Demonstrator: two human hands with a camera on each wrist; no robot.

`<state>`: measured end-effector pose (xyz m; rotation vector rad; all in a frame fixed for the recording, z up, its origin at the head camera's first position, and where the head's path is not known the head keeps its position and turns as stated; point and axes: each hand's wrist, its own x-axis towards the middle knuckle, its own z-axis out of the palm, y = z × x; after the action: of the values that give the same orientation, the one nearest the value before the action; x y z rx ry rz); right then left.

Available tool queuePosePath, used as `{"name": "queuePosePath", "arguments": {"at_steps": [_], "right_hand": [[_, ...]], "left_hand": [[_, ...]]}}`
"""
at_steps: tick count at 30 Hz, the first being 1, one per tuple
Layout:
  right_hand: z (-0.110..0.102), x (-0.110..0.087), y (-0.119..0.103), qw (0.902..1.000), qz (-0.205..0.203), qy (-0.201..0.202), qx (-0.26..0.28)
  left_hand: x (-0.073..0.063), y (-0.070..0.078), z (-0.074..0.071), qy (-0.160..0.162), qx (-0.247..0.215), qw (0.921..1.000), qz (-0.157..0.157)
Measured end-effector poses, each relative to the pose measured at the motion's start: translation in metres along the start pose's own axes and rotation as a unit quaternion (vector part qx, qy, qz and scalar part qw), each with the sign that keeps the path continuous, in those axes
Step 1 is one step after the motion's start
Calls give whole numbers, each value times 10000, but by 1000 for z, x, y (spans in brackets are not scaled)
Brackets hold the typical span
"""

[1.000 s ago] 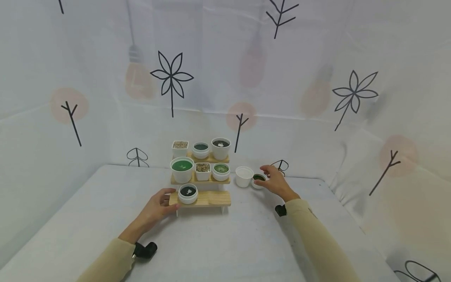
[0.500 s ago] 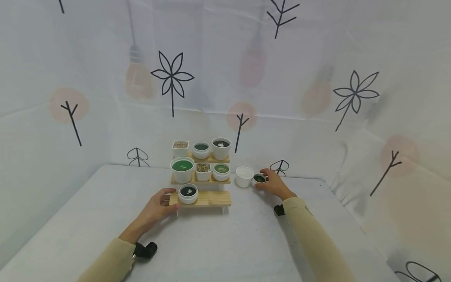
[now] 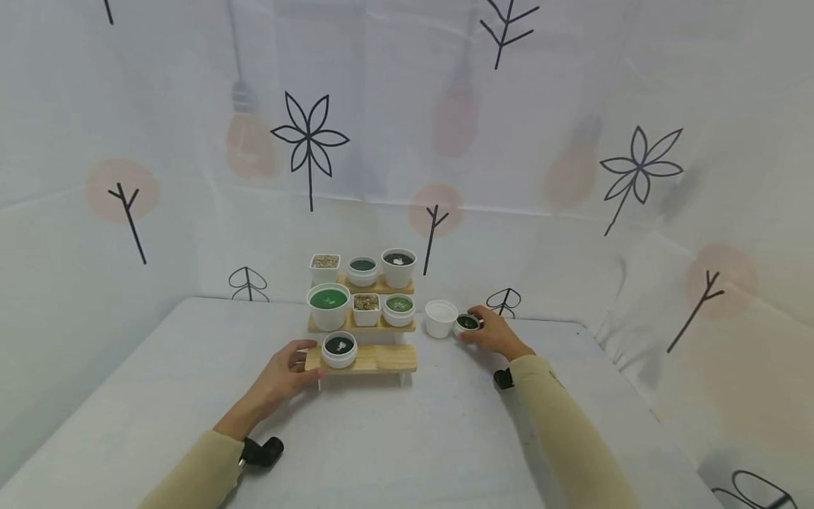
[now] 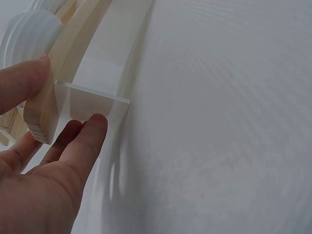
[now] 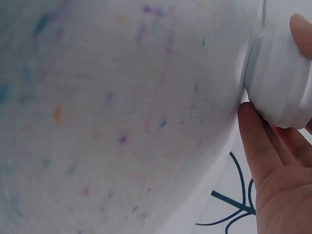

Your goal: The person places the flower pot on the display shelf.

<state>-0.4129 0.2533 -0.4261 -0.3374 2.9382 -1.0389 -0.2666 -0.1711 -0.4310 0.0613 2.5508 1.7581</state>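
A three-tiered display stand (image 3: 388,359) with wooden shelves stands toward the back of the table. At its left end my left hand (image 3: 285,371) grips the lowest shelf; in the left wrist view the thumb lies on the wooden board (image 4: 73,48), and fingers reach below to the clear leg (image 4: 92,100). A round white bowl with a dark top (image 3: 339,350) sits on that shelf near the thumb. Right of the stand, my right hand (image 3: 497,334) holds a small white bowl with a dark green top (image 3: 467,323), its ribbed side (image 5: 280,78) between thumb and fingers.
A plain white cup (image 3: 441,319) stands between the stand and the right hand. Several filled pots, such as a large green-topped one (image 3: 328,307) and a square one (image 3: 366,309), line the upper shelves. A printed cloth backdrop (image 3: 394,162) hangs right behind.
My right hand has closed from hovering over the small green-topped bowl to holding it by its sides; the bowl has barely moved. My left hand stays on the shelf.
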Motion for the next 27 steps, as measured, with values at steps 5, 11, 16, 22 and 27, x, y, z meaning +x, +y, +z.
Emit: {"name": "queuePosePath", "arguments": {"at_steps": [5, 11, 16, 22, 27], "right_hand": [[0, -1, 0, 10000, -7, 22, 26], [-3, -6, -1, 9999, -62, 141, -55], [-6, -13, 1, 9993, -181, 322, -11], [-6, -25, -4, 9980, -397, 486, -56], [-6, -36, -13, 9961, -640, 611, 28]], "left_hand": [[-1, 0, 0, 7, -78, 10000, 42], [-1, 0, 1, 16, -44, 10000, 62], [2, -2, 1, 26, -76, 10000, 18], [2, -3, 1, 3, 14, 10000, 51], [-1, -1, 1, 48, 6, 10000, 69]]}}
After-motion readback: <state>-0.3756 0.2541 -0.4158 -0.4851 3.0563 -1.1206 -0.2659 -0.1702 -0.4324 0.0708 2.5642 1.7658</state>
